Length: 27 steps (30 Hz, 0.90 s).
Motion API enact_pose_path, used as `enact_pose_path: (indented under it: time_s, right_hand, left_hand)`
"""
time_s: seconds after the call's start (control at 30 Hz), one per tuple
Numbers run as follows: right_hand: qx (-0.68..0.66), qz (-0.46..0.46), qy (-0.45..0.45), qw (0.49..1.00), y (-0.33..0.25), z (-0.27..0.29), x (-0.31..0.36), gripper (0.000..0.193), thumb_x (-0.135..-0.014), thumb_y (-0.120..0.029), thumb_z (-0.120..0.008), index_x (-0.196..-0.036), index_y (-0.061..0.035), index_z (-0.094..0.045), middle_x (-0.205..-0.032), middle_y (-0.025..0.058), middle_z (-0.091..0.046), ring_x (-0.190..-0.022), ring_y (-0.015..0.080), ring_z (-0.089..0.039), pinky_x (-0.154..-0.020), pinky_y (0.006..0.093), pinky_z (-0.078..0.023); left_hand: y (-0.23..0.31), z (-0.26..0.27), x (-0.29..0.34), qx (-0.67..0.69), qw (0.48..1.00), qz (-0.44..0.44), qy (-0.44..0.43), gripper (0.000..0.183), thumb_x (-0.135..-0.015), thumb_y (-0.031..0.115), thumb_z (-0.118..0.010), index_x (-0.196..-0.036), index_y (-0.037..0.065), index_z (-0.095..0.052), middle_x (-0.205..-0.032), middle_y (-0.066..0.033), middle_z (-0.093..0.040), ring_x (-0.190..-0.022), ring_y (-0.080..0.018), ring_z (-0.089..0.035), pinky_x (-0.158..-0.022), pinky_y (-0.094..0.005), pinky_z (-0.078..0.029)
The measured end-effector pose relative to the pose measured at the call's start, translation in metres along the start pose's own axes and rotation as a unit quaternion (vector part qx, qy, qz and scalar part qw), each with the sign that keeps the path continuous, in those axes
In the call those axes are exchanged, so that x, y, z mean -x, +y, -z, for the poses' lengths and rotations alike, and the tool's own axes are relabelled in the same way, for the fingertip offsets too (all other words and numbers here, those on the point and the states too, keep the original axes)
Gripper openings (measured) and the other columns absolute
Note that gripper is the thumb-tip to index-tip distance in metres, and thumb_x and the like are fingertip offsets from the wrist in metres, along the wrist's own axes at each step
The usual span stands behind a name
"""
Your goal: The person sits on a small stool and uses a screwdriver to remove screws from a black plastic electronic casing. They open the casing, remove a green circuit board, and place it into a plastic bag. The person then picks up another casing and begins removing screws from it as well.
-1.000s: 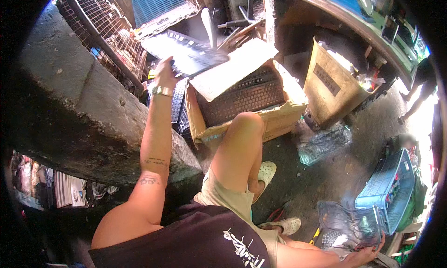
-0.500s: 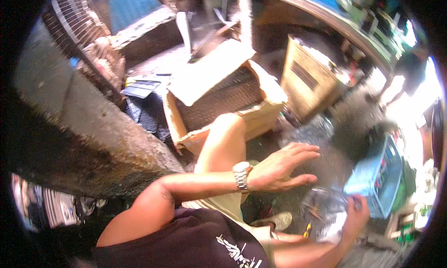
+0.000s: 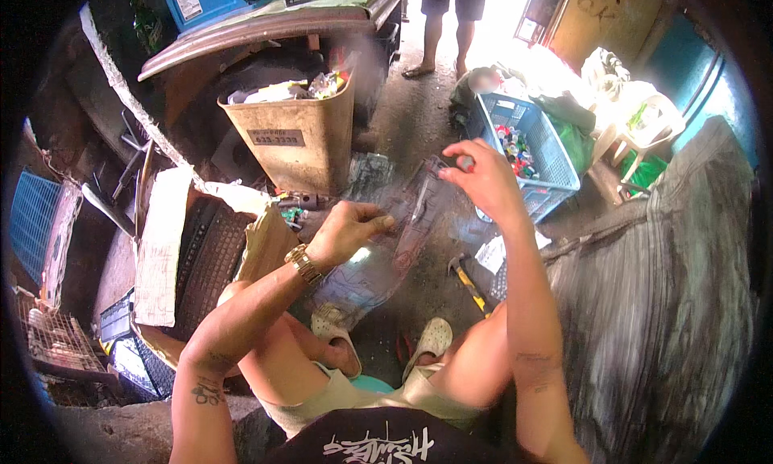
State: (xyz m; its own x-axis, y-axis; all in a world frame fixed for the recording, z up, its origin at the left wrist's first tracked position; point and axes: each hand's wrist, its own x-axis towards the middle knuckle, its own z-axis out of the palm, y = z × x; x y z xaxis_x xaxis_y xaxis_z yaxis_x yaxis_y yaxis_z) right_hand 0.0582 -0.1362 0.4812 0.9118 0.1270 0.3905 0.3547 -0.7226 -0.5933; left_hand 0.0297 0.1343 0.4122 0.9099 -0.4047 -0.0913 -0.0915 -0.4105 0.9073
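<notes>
A clear plastic bag [image 3: 407, 242] hangs in front of me, see-through and creased, its lower part near my left shoe. My right hand [image 3: 487, 178] pinches its upper edge between thumb and fingers. On the bag's left side is my left hand [image 3: 348, 232], with a gold watch [image 3: 302, 264] on the wrist. Its fingers are curled together at the plastic and seem to grip it, though the contact is partly hidden. A hammer [image 3: 471, 285] with a yellow and black handle lies on the floor by my right knee, beside a white sheet [image 3: 493, 253].
To the left stands a cardboard box [image 3: 157, 254] with keyboards inside. Beyond it is a beige bin [image 3: 294, 162] full of scraps. A blue crate [image 3: 551, 194] with small colourful pieces stands right. Dark draped material [image 3: 652, 295] fills the right side. Another person's legs [image 3: 451, 21] are far ahead.
My view has turned to the right. The left hand's fingers were stretched out and are now curled at the bag. My right hand keeps its hold and is now farther forward, lifting the bag's edge.
</notes>
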Motion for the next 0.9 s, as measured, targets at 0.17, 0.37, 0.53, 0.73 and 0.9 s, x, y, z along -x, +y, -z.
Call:
enact_pose_path:
  time_s: [0.17, 0.37, 0.53, 0.73, 0.9]
  right_hand:
    - [-0.084, -0.131, 0.021, 0.988, 0.003, -0.034, 0.02, 0.04, -0.088, -0.036, -0.081, -0.114, -0.0071, -0.072, -0.1, 0.0086, -0.075, -0.082, 0.0202, -0.067, -0.075, 0.034, -0.053]
    - [-0.288, -0.095, -0.031, 0.953, -0.024, -0.106, 0.029, 0.051, -0.089, -0.041, -0.08, -0.12, -0.0017, -0.069, -0.097, 0.008, -0.072, -0.064, 0.0067, -0.057, -0.052, 0.021, -0.042]
    - [-0.438, -0.224, -0.077, 0.867, -0.013, -0.099, 0.023, 0.033, -0.09, -0.031, -0.078, -0.108, -0.0039, -0.074, -0.072, -0.001, -0.064, -0.051, 0.0052, -0.052, -0.043, 0.0211, -0.038]
    - [-0.348, -0.246, -0.056, 0.903, 0.0, -0.084, 0.022, 0.027, -0.09, -0.027, -0.078, -0.102, -0.003, -0.074, -0.067, -0.0031, -0.061, -0.05, 0.0046, -0.053, -0.043, 0.0208, -0.037]
    - [-0.348, -0.236, -0.025, 0.907, 0.018, -0.085, 0.023, 0.021, -0.091, -0.026, -0.077, -0.098, -0.0064, -0.073, -0.072, 0.0, -0.068, -0.05, 0.0035, -0.053, -0.043, 0.0201, -0.037]
  left_hand:
    - [-0.018, 0.001, -0.027, 0.26, 0.949, 0.029, 0.175, 0.022, -0.088, 0.019, -0.084, -0.088, 0.001, -0.072, -0.081, -0.0027, -0.073, -0.07, -0.005, -0.062, -0.061, -0.0236, -0.05]
    - [-0.031, -0.019, -0.033, 0.177, 0.954, -0.031, 0.241, 0.022, -0.087, 0.017, -0.085, -0.093, 0.002, -0.071, -0.084, -0.0008, -0.073, -0.073, -0.0026, -0.058, -0.062, -0.0222, -0.047]
    - [-0.021, -0.01, -0.027, 0.176, 0.974, -0.027, 0.137, 0.022, -0.093, 0.018, -0.079, -0.103, 0.001, -0.07, -0.093, -0.004, -0.074, -0.081, -0.007, -0.065, -0.069, -0.0248, -0.054]
    - [-0.028, -0.01, -0.027, 0.253, 0.951, -0.036, 0.173, 0.021, -0.096, 0.02, -0.075, -0.095, 0.0, -0.067, -0.09, -0.0049, -0.074, -0.082, -0.0084, -0.066, -0.068, -0.0278, -0.054]
    - [-0.048, -0.008, -0.032, 0.097, 0.959, -0.064, 0.257, 0.015, -0.1, 0.016, -0.068, -0.097, 0.001, -0.065, -0.09, -0.0079, -0.075, -0.082, -0.012, -0.07, -0.066, -0.028, -0.056]
